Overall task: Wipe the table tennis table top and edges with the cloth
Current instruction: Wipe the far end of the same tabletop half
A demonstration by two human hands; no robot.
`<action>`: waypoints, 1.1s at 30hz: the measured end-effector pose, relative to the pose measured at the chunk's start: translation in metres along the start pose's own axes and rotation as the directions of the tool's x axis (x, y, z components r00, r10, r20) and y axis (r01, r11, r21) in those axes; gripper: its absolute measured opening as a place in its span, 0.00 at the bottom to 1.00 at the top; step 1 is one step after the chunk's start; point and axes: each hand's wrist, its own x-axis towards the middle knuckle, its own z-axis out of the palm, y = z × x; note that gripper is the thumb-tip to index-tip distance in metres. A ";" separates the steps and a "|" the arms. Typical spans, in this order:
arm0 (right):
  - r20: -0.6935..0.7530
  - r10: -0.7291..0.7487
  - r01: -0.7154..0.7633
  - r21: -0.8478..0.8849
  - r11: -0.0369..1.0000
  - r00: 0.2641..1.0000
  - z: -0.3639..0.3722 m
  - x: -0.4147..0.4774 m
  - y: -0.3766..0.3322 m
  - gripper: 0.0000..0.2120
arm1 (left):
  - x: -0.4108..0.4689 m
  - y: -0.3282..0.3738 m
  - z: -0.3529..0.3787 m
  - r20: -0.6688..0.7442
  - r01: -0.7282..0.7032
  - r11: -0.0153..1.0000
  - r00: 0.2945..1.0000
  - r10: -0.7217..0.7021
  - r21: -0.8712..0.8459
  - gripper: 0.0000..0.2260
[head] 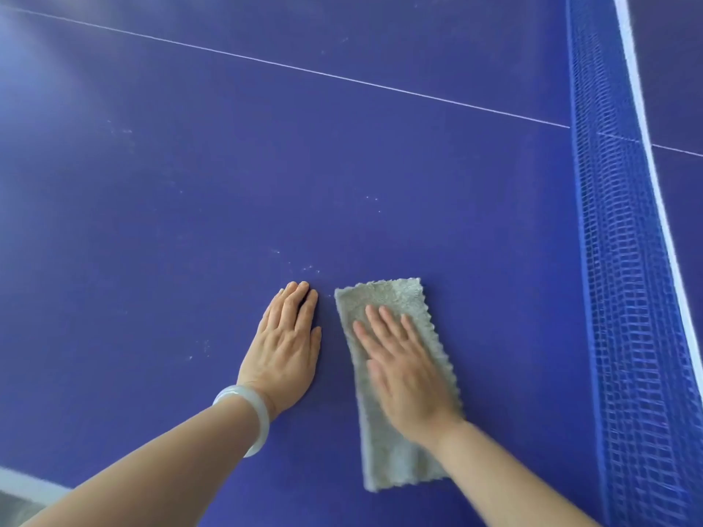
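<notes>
Pressing flat on the grey cloth [384,302] with the right hand [403,370]: palm down, fingers straight and a little spread, curled round nothing. Seen slightly blurred.

Directly under this hand, on the blue table top [190,203], the cloth folded into a long strip. Reaching out past the fingertips at the far end and past the wrist at the near end. Showing its wavy edge just to the right of the hand.

Resting flat on the bare surface with the left hand [285,348], just to the left of the cloth, near it but not touching. Fingers straight and close together, holding nothing. Around the left wrist, a pale bracelet [247,416].

Just beyond the left fingertips, some small white specks [308,268] on the surface.

Well to the right of the right hand, a blue net [624,298] with a white top band [654,184], running away from the person.

Far beyond both hands, a thin white line [304,70] crossing the table as far as the net.

Beside the left forearm, to its left and nearer the person, a white border stripe [26,484] of the table.
</notes>
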 end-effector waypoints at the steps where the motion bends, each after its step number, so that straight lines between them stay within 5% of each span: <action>1: -0.018 -0.027 0.027 -0.015 1.000 0.999 -0.006 0.001 0.025 0.25 | 0.000 0.000 0.000 -0.001 0.001 1.000 1.000 -0.001 -0.003 0.26; 3: -0.143 0.196 -0.205 -0.055 0.977 0.970 -0.020 0.015 0.085 0.25 | 0.001 -0.001 0.000 0.002 0.000 1.000 1.000 0.000 0.002 0.26; 6: -0.186 0.701 -0.714 -0.009 0.700 0.689 -0.045 0.046 0.159 0.26 | 0.001 -0.002 0.001 -0.003 -0.007 1.000 1.000 0.007 0.007 0.26; 8: -0.184 0.805 -0.816 0.031 0.578 0.563 -0.044 0.067 0.150 0.27 | 0.002 -0.002 0.001 -0.007 -0.013 1.000 1.000 0.013 -0.001 0.26; 10: -0.216 0.735 -0.746 0.041 0.665 0.643 -0.030 0.072 0.111 0.27 | 0.001 0.001 0.000 -0.003 -0.027 1.000 1.000 0.027 -0.001 0.26; 13: -0.135 0.369 -0.380 -0.071 0.922 0.920 -0.003 0.026 0.040 0.26 | 0.000 0.001 0.001 -0.005 -0.021 0.999 1.000 0.021 -0.048 0.26; 15: -0.053 0.255 -0.259 -0.090 0.962 0.966 -0.002 -0.018 0.041 0.26 | 0.000 -0.001 0.002 -0.012 0.012 0.988 1.000 -0.014 -0.153 0.27; 18: -0.118 0.551 -0.561 -0.089 0.823 0.826 -0.021 -0.058 0.092 0.28 | 0.003 0.006 -0.003 -0.065 -0.005 0.964 0.998 -0.013 -0.265 0.25; 21: -0.116 0.727 -0.736 -0.093 0.671 0.677 -0.034 -0.053 0.138 0.31 | 0.021 0.035 -0.004 -0.143 -0.203 0.956 0.974 0.175 -0.212 0.20; 26: -0.133 0.781 -0.792 -0.077 0.606 0.611 -0.040 -0.021 0.169 0.28 | 0.097 0.095 0.006 -0.084 -0.290 0.951 0.956 0.282 -0.106 0.23; 33: -0.148 0.770 -0.784 -0.092 0.614 0.621 -0.037 -0.019 0.175 0.28 | 0.144 0.099 0.022 0.021 -0.295 0.956 0.955 0.294 0.012 0.25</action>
